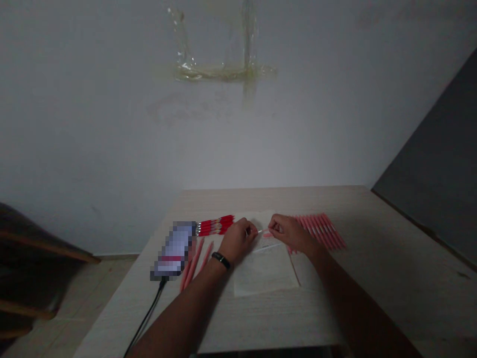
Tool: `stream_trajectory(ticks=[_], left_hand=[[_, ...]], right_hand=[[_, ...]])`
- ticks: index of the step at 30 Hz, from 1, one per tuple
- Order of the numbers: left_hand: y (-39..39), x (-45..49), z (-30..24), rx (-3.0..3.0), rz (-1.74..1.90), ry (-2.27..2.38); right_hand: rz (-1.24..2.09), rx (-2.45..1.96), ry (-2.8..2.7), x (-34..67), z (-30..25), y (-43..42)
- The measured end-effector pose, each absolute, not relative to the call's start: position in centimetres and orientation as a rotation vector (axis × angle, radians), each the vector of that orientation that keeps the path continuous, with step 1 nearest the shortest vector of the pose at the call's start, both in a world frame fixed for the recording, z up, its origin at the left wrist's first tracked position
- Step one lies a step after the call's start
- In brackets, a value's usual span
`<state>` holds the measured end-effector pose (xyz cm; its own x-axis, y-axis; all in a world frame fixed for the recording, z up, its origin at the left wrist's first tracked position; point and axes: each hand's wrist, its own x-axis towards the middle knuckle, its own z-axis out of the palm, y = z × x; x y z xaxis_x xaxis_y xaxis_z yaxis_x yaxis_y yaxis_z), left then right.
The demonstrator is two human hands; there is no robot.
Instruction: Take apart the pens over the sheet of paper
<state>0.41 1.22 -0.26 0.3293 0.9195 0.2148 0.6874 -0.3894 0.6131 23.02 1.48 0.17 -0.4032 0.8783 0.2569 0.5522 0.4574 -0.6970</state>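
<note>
My left hand [238, 241] is closed in a pinch on one end of a thin pale stick [264, 231], which looks like a pen part. Fingers of my right hand [286, 230] pinch its other end, just to the right. Both hands are over a whitish translucent sheet [261, 278] on the table. A thin white rod [267, 247] lies on that sheet below the fingers. Left of my left hand is a group of red pen-like pieces [216, 226] with metallic tips. Beside my right forearm several pink pens [322, 231] lie in a row.
A pixelated phone-like device [175, 251] lies at the table's left, with a black cable [151, 306] running to the front. Several pink barrels [194, 266] lie between it and my left forearm. Behind the table [268, 199] stands a wall [320, 124] with yellowed tape.
</note>
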Motion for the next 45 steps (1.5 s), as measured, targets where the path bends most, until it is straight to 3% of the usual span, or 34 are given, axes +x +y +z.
stream_trajectory(ticks=[24,36,45], left_hand=[[1.0,0.4,-0.4,2.276,0.793,1.304],[0.8,0.3,-0.8,2.174,0.486,1.615],[0.9,0.3,-0.5,2.274,0.650,1.417]], right_hand=[[0.720,-1.065,-2.104,21.2,-1.3,1.4],[0.573,-1.157,-2.067,22.4,-0.7,2.0],[0.508,-1.187,-2.034,23.0,-0.9,2.3]])
